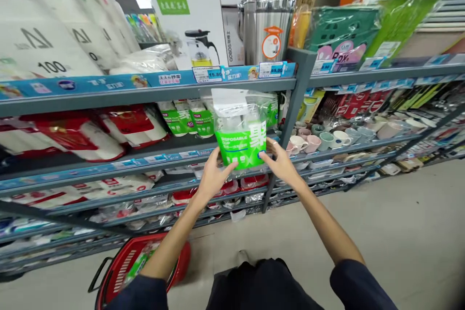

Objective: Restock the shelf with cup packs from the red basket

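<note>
near the bottom left, one red shopping basket (pixel 180 256) is sitting on the grey floor (pixel 363 223), with a green-packed item (pixel 140 261) lying inside it. above it, the two bare hands are reaching forward: the left hand (pixel 214 179) is spreading its fingers against the lower left corner of a clear and green bag of disposable cups (pixel 241 128), and the right hand (pixel 279 160) is pressing its thumb and fingers onto the lower right corner, so both are partly open and sharing that one bag. it is sitting just in front of the grey metal shelf rack (pixel 145 94), beside three green-banded packs of paper cups (pixel 187 118). the grip is only at the corners, so the slick plastic could slip and drop, or the bag's top could catch the shelf above and tip its neighbours. to the right, roughly ten ceramic mugs (pixel 312 141) are crowding a lower shelf, too overlapped to count exactly. farther up, one boxed glass teapot (pixel 192 24) and one stack of stainless steel pots (pixel 268 19) are standing on the top shelf.
</note>
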A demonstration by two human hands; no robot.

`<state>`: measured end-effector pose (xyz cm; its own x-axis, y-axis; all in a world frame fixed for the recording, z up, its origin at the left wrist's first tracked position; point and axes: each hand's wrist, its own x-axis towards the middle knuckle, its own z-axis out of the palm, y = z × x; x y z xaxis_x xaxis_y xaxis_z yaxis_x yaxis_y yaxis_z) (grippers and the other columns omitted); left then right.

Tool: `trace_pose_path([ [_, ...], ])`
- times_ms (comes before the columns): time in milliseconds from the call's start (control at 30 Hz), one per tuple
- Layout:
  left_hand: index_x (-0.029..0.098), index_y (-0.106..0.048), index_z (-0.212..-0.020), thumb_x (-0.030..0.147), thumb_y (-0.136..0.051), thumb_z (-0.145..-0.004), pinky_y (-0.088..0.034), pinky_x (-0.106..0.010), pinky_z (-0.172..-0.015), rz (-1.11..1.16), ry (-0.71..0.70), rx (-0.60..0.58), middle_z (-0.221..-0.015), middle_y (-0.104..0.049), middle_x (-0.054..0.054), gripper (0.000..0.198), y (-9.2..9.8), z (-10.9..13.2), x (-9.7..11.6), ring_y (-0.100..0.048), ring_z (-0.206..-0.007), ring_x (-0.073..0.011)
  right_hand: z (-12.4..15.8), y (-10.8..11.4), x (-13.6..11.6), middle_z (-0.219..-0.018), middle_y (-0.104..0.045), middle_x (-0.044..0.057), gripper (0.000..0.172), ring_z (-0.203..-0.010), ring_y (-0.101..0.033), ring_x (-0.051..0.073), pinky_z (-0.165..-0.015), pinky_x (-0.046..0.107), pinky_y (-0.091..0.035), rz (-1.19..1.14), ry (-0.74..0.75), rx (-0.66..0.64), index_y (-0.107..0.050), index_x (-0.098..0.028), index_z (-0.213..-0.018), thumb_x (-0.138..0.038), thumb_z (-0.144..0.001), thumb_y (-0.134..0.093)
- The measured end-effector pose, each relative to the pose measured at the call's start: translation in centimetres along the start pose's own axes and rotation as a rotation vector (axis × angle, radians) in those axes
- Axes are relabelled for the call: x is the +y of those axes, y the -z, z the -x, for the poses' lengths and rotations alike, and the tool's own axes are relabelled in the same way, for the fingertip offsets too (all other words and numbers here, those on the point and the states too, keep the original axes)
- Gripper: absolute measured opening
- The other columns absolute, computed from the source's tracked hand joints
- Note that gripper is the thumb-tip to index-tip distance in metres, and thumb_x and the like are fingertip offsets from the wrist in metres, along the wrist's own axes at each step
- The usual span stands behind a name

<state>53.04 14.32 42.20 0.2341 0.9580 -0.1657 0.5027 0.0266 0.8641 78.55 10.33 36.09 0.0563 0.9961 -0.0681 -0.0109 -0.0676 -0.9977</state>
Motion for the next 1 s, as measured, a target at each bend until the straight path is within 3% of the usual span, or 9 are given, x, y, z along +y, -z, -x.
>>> trace_pose_path([
  [133, 0.019, -0.055, -0.152, 0.043, -0.081, -0.092, -0.056, -0.053, -0.118, -0.098, -0.208, 0.081, -0.155, -0.061, -0.019, 0.070, -1.3, -4.5, -1.0, -0.062, -0.141, -0.0362, -3.4, 1.5, 0.1, -0.153, -0.067, 0.013, 0.059, -0.142, -0.065, 0.030, -0.124, 0.049, -0.051, 0.129, 0.112, 0.073, -0.054, -0.023, -0.151, -0.044, -0.099, -0.073],
  [300, 0.021, -0.055, -0.149, 0.045, -0.075, -0.099, -0.055, -0.051, -0.119, -0.112, -0.362, 0.095, -0.150, -0.063, -0.018, 0.059, -3.3, -8.3, -1.5, -0.064, -0.139, -0.0327, -6.8, 2.7, 1.2, -0.134, -0.075, 0.015, 0.046, -0.121, -0.075, 0.033, -0.107, 0.050, -0.060, 0.232, 0.124, 0.151, -0.056, -0.021, -0.135, -0.043, -0.096, -0.068],
  [400, 0.019, -0.059, -0.141, 0.047, -0.075, -0.099, -0.058, -0.050, -0.116, -0.054, -0.299, 0.076, -0.141, -0.068, -0.018, 0.052, -4.6, -10.2, -2.2, -0.069, -0.131, -0.0316, -8.6, 3.4, 2.7, -0.134, -0.074, 0.018, 0.041, -0.121, -0.074, 0.034, -0.106, 0.051, -0.060, 0.294, 0.157, 0.173, -0.057, -0.020, -0.129, -0.044, -0.097, -0.063],
  [500, 0.018, -0.060, -0.136, 0.048, -0.077, -0.096, -0.056, -0.051, -0.119, 0.014, -0.212, 0.068, -0.142, -0.069, -0.019, 0.052, -5.6, -11.6, -3.3, -0.068, -0.135, -0.0330, -9.7, 3.8, 4.3, -0.135, -0.073, 0.021, 0.044, -0.123, -0.071, 0.036, -0.108, 0.053, -0.058, 0.356, 0.150, 0.129, -0.059, -0.018, -0.127, -0.049, -0.097, -0.067],
  [633, 0.017, -0.060, -0.130, 0.048, -0.079, -0.092, -0.060, -0.053, -0.114, 0.088, -0.093, 0.004, -0.133, -0.075, -0.018, 0.053, -6.5, -12.7, -4.1, -0.074, -0.126, -0.0340, -10.3, 3.8, 5.9, -0.138, -0.071, 0.022, 0.051, -0.133, -0.065, 0.037, -0.118, 0.055, -0.053, 0.423, 0.118, 0.123, -0.060, -0.015, -0.136, -0.054, -0.103, -0.060],
  [833, 0.015, -0.062, -0.130, 0.047, -0.076, -0.092, -0.063, -0.054, -0.110, 0.110, -0.011, -0.074, -0.133, -0.075, -0.020, 0.052, -8.3, -14.4, -5.1, -0.076, -0.123, -0.0348, -10.4, 1.9, 5.8, -0.165, -0.044, 0.038, 0.080, -0.158, -0.045, 0.045, -0.131, 0.064, -0.037, 0.506, -0.052, 0.204, -0.032, 0.007, -0.163, -0.051, -0.109, -0.041],
  [933, 0.013, -0.060, -0.133, 0.046, -0.072, -0.094, -0.064, -0.053, -0.108, 0.124, 0.023, -0.050, -0.135, -0.074, -0.021, 0.052, -9.1, -15.0, -6.0, -0.076, -0.120, -0.0340, -7.8, 1.7, 3.8, -0.170, -0.041, 0.030, 0.073, -0.163, -0.040, 0.039, -0.134, 0.061, -0.035, 0.466, 0.065, 0.300, -0.036, -0.002, -0.166, -0.051, -0.112, -0.039],
  [1000, 0.012, -0.059, -0.134, 0.046, -0.071, -0.095, -0.063, -0.053, -0.109, 0.120, 0.026, -0.042, -0.136, -0.073, -0.022, 0.053, -9.3, -15.4, -6.4, -0.076, -0.120, -0.0338, -5.8, 3.0, 2.9, -0.159, -0.058, 0.022, 0.056, -0.151, -0.055, 0.033, -0.128, 0.057, -0.045, 0.375, 0.144, 0.416, -0.055, -0.015, -0.155, -0.050, -0.113, -0.042],
])
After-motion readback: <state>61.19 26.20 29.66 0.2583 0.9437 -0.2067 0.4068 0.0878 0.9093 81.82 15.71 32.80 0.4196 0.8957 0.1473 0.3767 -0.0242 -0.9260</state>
